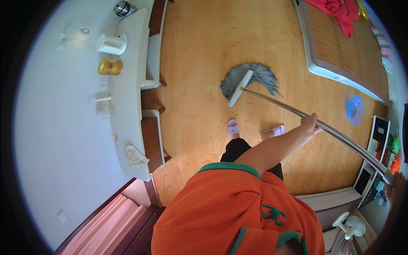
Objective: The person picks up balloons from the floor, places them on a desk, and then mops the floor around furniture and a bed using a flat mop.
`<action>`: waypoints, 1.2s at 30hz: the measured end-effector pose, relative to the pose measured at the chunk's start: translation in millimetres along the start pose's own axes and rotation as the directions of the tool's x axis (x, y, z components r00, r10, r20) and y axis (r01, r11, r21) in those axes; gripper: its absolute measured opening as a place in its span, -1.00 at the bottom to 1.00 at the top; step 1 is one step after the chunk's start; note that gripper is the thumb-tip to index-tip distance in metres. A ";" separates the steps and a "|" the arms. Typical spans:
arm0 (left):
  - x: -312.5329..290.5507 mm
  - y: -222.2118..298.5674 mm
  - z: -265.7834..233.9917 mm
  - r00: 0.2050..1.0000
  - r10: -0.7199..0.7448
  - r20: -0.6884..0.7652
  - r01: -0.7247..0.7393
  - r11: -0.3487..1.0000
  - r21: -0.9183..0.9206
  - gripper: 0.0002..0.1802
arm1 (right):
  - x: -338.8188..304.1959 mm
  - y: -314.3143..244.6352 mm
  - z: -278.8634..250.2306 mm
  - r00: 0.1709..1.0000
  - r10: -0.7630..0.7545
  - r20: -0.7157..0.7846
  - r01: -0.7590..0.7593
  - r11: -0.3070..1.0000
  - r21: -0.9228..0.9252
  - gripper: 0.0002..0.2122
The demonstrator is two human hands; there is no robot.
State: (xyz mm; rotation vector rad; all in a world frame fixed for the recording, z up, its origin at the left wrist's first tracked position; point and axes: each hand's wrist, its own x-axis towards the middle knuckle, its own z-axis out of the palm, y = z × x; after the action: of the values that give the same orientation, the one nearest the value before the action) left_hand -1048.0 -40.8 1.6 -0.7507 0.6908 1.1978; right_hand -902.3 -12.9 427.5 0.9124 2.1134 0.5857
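Now | left hand [309, 123] wrapped round mop handle [297, 111], frame centre-right | right hand [397, 185] grips its end, lower right | grey mop head [250, 78] on wooden floor [199, 63]

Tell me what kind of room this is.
Most likely a bedroom at home. A bed with a woven mat stands on the wooden floor, a white desk runs along the wall, and the left hand holds a mop.

The mop head [250, 80] lies on the floor [199, 51] at upper centre, above the slippered feet [255, 128]. Its handle [323, 125] slants down to the right edge. A shelf [127, 93] runs along the left; a mat [344, 46] fills the upper right.
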 end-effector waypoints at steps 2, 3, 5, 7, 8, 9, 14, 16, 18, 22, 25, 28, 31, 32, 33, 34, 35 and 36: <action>13.1 42.2 -40.3 0.978 0.040 0.205 -0.023 0.996 -0.081 -0.83 | 22.4 -37.6 -31.5 0.988 -0.071 -0.135 0.075 0.997 0.022 -0.74; 3.5 84.0 -73.0 0.852 0.432 0.297 -0.522 0.739 0.425 -0.81 | 45.9 -54.4 -14.7 0.975 -0.093 -0.202 0.109 0.992 0.069 -0.71; -23.4 138.3 -98.0 0.829 0.481 0.286 -0.559 0.688 0.463 -0.82 | 60.3 -84.5 2.5 0.966 -0.056 -0.251 0.089 0.989 0.121 -0.63; -36.4 186.7 -124.5 0.848 0.504 0.167 -0.531 0.804 0.268 -0.86 | 90.9 -126.9 -27.5 0.933 -0.156 -0.325 0.214 0.965 0.152 -0.71; -52.3 216.5 -149.7 0.802 0.591 0.083 -0.592 0.770 0.237 -0.87 | 117.7 -154.2 -36.6 0.890 -0.218 -0.400 0.307 0.935 0.175 -0.71; -56.8 233.9 -162.2 0.778 0.627 0.036 -0.620 0.757 0.208 -0.88 | 127.3 -173.2 -48.5 0.867 -0.245 -0.435 0.350 0.920 0.179 -0.72; -79.3 276.6 -215.2 0.851 0.475 -0.222 -0.498 0.865 -0.056 -0.87 | 152.1 -225.9 -56.3 0.812 -0.359 -0.460 0.493 0.844 0.212 -0.73; -89.0 263.9 -221.3 0.854 0.471 -0.221 -0.499 0.861 -0.098 -0.86 | 150.0 -224.7 -47.9 0.805 -0.380 -0.456 0.511 0.834 0.206 -0.73; -92.1 231.1 -213.2 0.856 0.446 -0.263 -0.496 0.851 -0.173 -0.88 | 142.7 -207.9 -26.6 0.803 -0.386 -0.455 0.515 0.833 0.204 -0.72; -94.6 156.1 -200.1 0.921 0.352 -0.168 -0.388 0.872 -0.298 -0.88 | 95.1 -172.2 -16.5 0.838 -0.366 -0.405 0.448 0.885 0.128 -0.66; -80.5 86.9 -196.9 0.966 0.249 -0.072 -0.255 0.868 -0.425 -0.91 | 62.1 -142.8 -6.2 0.850 -0.266 -0.455 0.414 0.871 0.264 -0.66; -78.2 18.8 -185.7 0.986 0.131 -0.102 -0.161 0.905 -0.393 -0.93 | 21.9 -97.4 69.2 0.992 -0.094 0.083 0.062 0.944 0.325 -0.68; -94.6 -6.3 -181.7 0.993 0.022 -0.117 -0.067 0.916 -0.395 -0.93 | -20.9 -103.0 92.4 0.992 -0.043 -0.119 0.076 0.955 0.287 -0.69; -104.7 -3.6 -179.5 0.995 0.018 -0.098 -0.054 0.924 -0.379 -0.92 | -29.6 -113.1 81.4 0.991 -0.015 -0.130 0.049 0.963 0.265 -0.69; -107.6 -0.2 -183.0 0.997 0.035 -0.063 -0.057 0.924 -0.377 -0.92 | -35.6 -118.9 72.4 0.977 -0.017 -0.213 0.076 0.959 0.273 -0.68; -109.2 5.8 -185.5 0.998 0.051 -0.028 -0.057 0.926 -0.374 -0.91 | -40.5 -124.5 66.8 0.975 -0.003 -0.221 0.062 0.963 0.262 -0.68; -110.8 13.1 -187.7 0.998 0.064 0.009 -0.056 0.927 -0.370 -0.89 | -44.4 -129.9 61.5 0.974 0.012 -0.228 0.047 0.967 0.251 -0.68; -116.0 26.6 -182.5 0.994 0.106 0.028 -0.089 0.931 -0.354 -0.89 | -47.1 -134.0 53.7 0.970 0.043 -0.241 0.017 0.971 0.240 -0.68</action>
State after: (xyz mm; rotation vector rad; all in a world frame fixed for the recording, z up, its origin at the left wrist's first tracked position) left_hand -1113.6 -247.9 -14.6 -0.9917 0.4822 1.4481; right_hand -894.2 -128.7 329.5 1.0320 2.4431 0.4744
